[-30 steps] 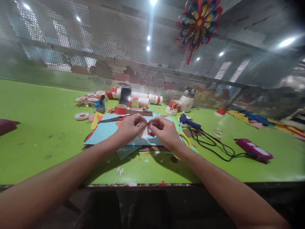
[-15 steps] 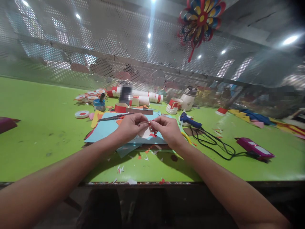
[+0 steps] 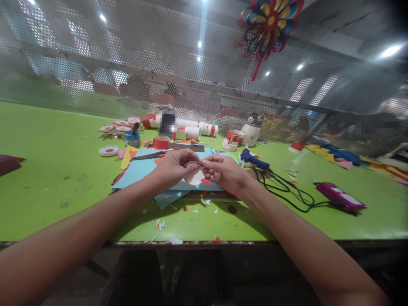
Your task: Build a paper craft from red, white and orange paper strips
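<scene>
Past paper scraps (image 3: pixel 161 224) at the near edge of a green desk (image 3: pixel 79 212), above blue paper (image 3: pixel 135 171): a curved white paper piece (image 3: pixel 194 177), pinched along its upper rim between the closed fingers of both hands. Likely light, thin and easily creased; best held gently by the rim. Hanging just below the fingertips, between left hand (image 3: pixel 170 169) and right hand (image 3: pixel 228 173), near a small red piece (image 3: pixel 205 182). Farther back, a blue glue gun (image 3: pixel 256 160), then a white bottle (image 3: pixel 251 133).
</scene>
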Motion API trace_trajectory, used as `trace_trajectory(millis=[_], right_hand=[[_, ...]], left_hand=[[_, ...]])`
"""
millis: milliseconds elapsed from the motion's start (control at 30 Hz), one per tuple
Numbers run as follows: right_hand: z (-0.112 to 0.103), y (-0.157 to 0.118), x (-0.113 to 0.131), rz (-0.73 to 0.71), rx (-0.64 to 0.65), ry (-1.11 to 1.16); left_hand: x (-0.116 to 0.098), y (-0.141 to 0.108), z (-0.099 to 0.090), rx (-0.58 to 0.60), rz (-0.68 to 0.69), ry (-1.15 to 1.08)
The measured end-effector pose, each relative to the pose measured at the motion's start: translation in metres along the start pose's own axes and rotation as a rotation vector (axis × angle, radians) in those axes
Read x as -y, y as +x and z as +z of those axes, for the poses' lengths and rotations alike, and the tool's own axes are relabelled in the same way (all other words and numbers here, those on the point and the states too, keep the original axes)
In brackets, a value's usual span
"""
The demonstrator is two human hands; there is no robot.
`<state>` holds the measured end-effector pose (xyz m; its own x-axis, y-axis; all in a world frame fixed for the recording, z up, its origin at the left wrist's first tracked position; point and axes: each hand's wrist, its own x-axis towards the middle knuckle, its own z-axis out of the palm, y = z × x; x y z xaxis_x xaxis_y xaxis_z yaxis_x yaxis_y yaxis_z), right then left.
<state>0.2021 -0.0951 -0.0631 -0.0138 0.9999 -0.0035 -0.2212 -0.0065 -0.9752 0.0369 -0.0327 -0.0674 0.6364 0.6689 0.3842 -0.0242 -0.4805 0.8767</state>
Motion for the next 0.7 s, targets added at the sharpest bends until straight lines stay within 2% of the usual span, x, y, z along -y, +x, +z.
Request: trace_trajectory(millis=[167, 700], right_hand=[[-0.0009, -0.0018, 0.0031, 0.038, 0.039, 0.025], [-0.0026, -0.0025, 0.0028, 0.049, 0.114, 0.071]], left_hand=[[-0.0037, -0.0009, 0.0006, -0.009, -0.061, -0.088], [-0.0033, -0.0007, -0.0005, -0.001, -0.044, -0.162]])
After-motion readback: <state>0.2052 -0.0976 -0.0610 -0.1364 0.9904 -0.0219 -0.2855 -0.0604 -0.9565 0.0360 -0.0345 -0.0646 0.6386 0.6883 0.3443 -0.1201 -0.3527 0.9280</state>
